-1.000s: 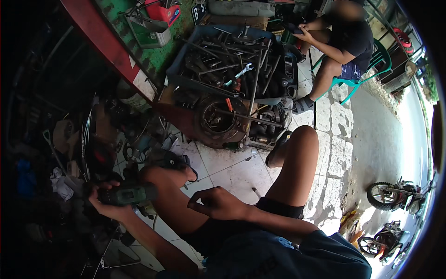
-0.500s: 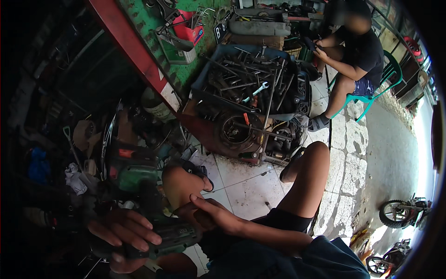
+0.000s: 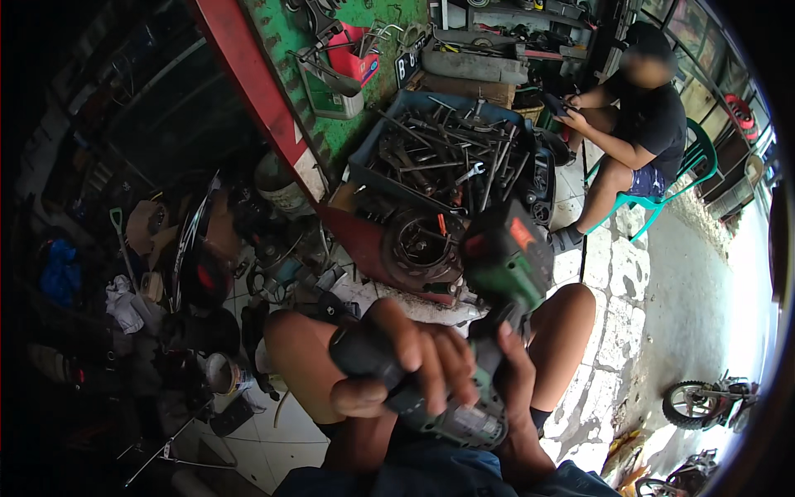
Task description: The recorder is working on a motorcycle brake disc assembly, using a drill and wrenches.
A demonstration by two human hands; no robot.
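Note:
A green and black cordless power tool (image 3: 455, 414), shaped like a pistol drill, lies across my lap in both hands. Its thick dark nose points left, and the handle rises to a big battery (image 3: 509, 257) with red marks, away from my body. Over the nose and body my left hand (image 3: 426, 360) is wrapped, its fingers slightly blurred. At the handle and the rear of the body my right hand (image 3: 517, 381) is closed, thumb upward along the near side. Whatever sits at the tip of the nose is hidden.
Beyond my knees a blue tray (image 3: 381, 124) holds wrenches and sockets, with a round greasy metal part (image 3: 422, 248) before it. A person (image 3: 654, 108) sits on a green chair (image 3: 704, 153) at right. Clutter and a small bucket (image 3: 222, 373) stand at left; a motorcycle (image 3: 704, 402) is far right.
The power tool has swung from my left side to the middle of my lap, battery now ahead. My left hand travelled with it; my right hand has moved right and closed on the handle.

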